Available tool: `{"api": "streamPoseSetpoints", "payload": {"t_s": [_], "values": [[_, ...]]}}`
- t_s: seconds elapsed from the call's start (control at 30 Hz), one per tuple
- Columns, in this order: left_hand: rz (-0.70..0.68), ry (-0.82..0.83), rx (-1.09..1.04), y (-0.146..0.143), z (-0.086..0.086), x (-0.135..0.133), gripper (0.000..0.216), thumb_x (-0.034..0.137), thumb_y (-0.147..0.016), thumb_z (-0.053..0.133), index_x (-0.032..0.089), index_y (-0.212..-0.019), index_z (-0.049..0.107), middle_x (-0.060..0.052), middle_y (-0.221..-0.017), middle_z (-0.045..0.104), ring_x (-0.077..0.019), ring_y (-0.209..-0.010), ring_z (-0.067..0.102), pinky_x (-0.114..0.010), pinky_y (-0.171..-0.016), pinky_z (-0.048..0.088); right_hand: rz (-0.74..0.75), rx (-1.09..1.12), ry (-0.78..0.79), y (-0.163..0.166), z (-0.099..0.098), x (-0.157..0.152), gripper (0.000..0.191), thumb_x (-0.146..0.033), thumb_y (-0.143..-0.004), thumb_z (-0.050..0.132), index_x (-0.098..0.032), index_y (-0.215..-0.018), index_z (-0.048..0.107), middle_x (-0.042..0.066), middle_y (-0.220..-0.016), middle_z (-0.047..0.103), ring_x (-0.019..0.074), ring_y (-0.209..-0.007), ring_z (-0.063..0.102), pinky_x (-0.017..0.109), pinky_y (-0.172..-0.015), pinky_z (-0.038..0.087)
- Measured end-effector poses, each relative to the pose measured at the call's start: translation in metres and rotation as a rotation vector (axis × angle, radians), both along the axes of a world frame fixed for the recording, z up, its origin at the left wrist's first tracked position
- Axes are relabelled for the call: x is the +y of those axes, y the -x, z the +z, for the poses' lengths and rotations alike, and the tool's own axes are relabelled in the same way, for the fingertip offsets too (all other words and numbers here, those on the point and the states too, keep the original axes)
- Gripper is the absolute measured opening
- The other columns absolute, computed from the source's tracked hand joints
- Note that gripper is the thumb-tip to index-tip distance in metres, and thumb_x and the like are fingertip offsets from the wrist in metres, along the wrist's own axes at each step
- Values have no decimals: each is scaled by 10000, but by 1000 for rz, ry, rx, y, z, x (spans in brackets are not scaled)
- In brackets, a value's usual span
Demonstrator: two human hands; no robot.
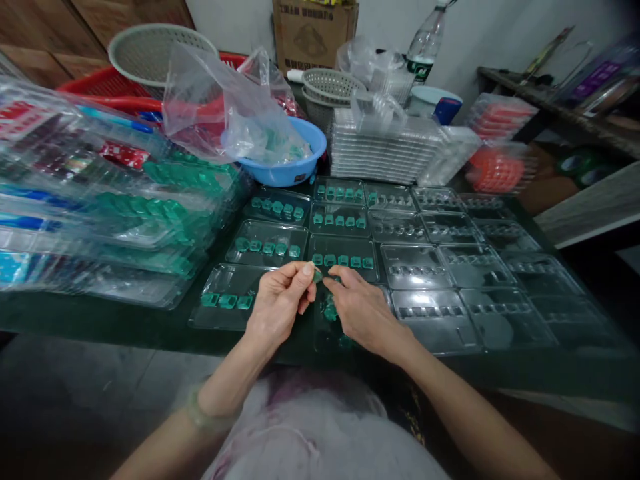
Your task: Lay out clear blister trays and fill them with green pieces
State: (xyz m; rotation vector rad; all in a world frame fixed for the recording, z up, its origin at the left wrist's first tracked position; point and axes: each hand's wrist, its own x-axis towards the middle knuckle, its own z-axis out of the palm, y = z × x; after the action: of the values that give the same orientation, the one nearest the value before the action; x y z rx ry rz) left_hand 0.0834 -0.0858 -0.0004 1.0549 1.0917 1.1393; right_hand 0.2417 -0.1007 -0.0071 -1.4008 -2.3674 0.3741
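**Your forearms (233, 377) reach over the desk (130, 320), a small green piece (318, 274) pinched in your left hand (280, 300)**

You have that piece clamped between the thumb and fingers of your left hand, raised above the trays near the desk's front edge. Your right hand (363, 310) faces it, close by, its fingertips just beside the piece; you cannot tell whether they touch it. A pale bracelet (207, 410) circles your left wrist.

Below your hands, more green pieces (330, 308) show, partly covered by your right hand. To your left lies a clear tray (225, 280) with three green pieces visible. Just beyond your fingers, a tray with a row of five (350, 247) sits among similar ones. Clear trays (430, 333) spread in rows to your right.

Further out, stacked packs (165, 213) blur on your left. At the back you have a blue basin (285, 177) with a plastic bag (200, 93) on it, a tall stack of clear trays (383, 143) and a bottle (427, 43).
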Motion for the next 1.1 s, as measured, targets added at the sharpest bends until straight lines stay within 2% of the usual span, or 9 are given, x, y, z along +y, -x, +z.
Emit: {"api": "streamPoseSetpoints", "payload": {"t_s": [0.13, 0.2, 0.33, 0.43, 0.53, 0.73, 0.83, 1.0, 1.1], "values": [[-1, -11, 52, -5, -7, -5, 185, 321, -745, 630, 139, -732, 598, 39, -476, 480, -46, -401, 384, -151, -359, 264, -153, -35, 32, 6, -1, 7, 136, -231, -763, 569, -211, -896, 595, 72, -855, 581, 203, -775, 550, 299, -624, 436], [14, -4, 45, -2, -9, -4, 194, 318, -715, 660, 139, -709, 584, 43, -468, 474, -48, -399, 388, -148, -350, 251, -115, 47, 78, 3, -6, 8, 107, -184, -796, 512, -208, -856, 597, 39, -778, 588, 172, -715, 553, 279, -631, 422], [11, -26, 116, 1, -9, -3, 186, 304, -691, 682, 136, -694, 601, 39, -468, 494, -52, -402, 406, -153, -357, 274, 33, 251, 144, -2, -9, 6, 312, -23, -779, 384, -199, -937, 587, 32, -814, 590, 133, -712, 550, 239, -635, 409], [-2, -59, 202, 0, -5, -5, 168, 289, -677, 689, 131, -681, 634, 27, -485, 527, -56, -418, 424, -158, -369, 293, -11, 476, 203, -1, -2, 3, 202, -132, -802, 465, -205, -945, 587, 13, -813, 597, 119, -700, 542, 225, -624, 412], [-39, -81, 263, 0, 0, -8, 168, 292, -677, 682, 125, -673, 664, 20, -478, 529, -59, -427, 418, -163, -379, 303, -68, 632, 300, -1, 1, 1, 102, -273, -759, 584, -196, -823, 606, -18, -710, 593, 109, -641, 529, 218, -587, 408], [-102, -102, 272, 3, 1, -14, 138, 258, -686, 673, 122, -710, 678, 18, -498, 536, -58, -423, 415, -167, -383, 320, -61, 668, 380, -2, -5, 1, 54, -225, -741, 586, -183, -763, 612, -37, -637, 575, 86, -547, 509, 204, -531, 392], [-123, -131, 283, 5, 0, -16, 117, 229, -688, 671, 119, -728, 677, 12, -528, 558, -62, -437, 441, -168, -403, 347, -47, 617, 341, 0, -5, -3, 78, -192, -770, 533, -185, -763, 610, -43, -597, 552, 79, -515, 489, 194, -506, 366], [-149, -273, 411, 7, -4, -16, 134, 242, -708, 650, 113, -742, 670, -24, -628, 615, -105, -557, 526, -191, -497, 412, -76, 447, 145, 6, -1, -12, 152, -151, -781, 481, -176, -676, 587, -39, -540, 481, 78, -502, 427, 198, -490, 302], [-205, -313, 450, 10, -9, -15, 144, 253, -737, 618, 117, -766, 656, -26, -662, 608, -112, -587, 529, -201, -517, 413, -89, 457, 101, 9, -3, -15, 149, -132, -766, 475, -168, -645, 554, -43, -542, 452, 74, -507, 407, 199, -504, 298]]}}
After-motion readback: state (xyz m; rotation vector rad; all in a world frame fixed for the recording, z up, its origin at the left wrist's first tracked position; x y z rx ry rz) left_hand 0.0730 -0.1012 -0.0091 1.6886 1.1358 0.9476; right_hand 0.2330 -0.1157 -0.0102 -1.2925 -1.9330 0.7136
